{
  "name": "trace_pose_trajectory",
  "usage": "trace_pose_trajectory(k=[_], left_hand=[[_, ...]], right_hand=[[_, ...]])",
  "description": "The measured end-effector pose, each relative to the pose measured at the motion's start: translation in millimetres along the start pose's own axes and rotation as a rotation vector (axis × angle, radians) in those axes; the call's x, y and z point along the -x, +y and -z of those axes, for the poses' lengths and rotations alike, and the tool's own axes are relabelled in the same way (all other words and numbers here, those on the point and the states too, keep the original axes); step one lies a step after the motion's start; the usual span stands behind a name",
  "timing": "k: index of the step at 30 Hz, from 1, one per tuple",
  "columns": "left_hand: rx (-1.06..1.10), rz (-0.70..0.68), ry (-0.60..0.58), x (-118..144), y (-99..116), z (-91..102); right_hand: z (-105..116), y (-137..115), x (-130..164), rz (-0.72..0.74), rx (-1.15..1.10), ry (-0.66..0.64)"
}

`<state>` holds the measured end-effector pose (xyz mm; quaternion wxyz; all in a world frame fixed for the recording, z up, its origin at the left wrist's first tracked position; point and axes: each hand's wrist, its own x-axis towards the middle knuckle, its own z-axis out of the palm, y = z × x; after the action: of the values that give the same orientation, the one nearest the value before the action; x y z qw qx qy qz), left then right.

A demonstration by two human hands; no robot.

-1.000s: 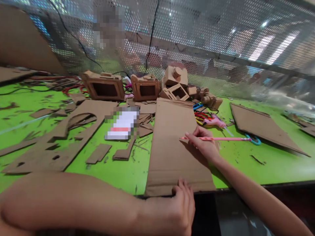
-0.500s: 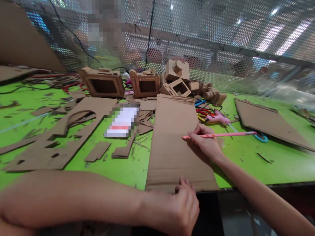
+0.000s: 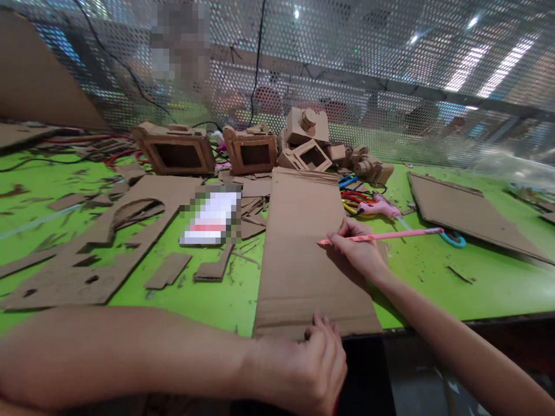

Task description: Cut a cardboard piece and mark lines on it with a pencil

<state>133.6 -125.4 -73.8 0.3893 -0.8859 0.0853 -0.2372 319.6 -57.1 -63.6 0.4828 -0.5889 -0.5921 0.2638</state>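
the pencil [image 3: 377, 236] tip (pink) edged slightly left on the cardboard [image 3: 303, 242].

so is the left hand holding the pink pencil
No, the right hand holds the pink pencil; the left hand grips the cardboard sheet.

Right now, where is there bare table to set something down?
Bare green table lies right of the right hand, below the flat sheet. A smaller patch lies left of the strip. Crowded around the boxes and glue gun.

left hand [image 3: 310, 370]: bare | right hand [image 3: 358, 254]: bare (forearms unsleeved)
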Motion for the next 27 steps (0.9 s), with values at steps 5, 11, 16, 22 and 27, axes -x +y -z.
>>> trace_pose_trajectory(k=[5, 11, 16, 22, 27], left_hand=[[0.006, 0.145, -0.057, -1.5, 1.7, 9.5], [-0.326, 0.389, -0.55, 1.8, 25.4, 20.6], [-0.623, -0.016, -0.78, 11.2, 38.9, 15.5], [-1.62, -1.104, -1.135, 23.9, 63.1, -0.5], [-1.884, -1.312, -1.172, 26.5, 71.4, -5.9]], right_hand=[[0.4, 0.5, 1.1, -0.009, -0.007, 0.006], [10.4, -4.1, 7.0, 0.024, -0.046, 0.06], [11.8, -3.8, 11.0, 0.057, -0.023, 0.087], [9.7, -0.2, 9.9, -0.027, 0.028, 0.089], [9.5, 1.1, 9.2, -0.013, 0.032, 0.077]])
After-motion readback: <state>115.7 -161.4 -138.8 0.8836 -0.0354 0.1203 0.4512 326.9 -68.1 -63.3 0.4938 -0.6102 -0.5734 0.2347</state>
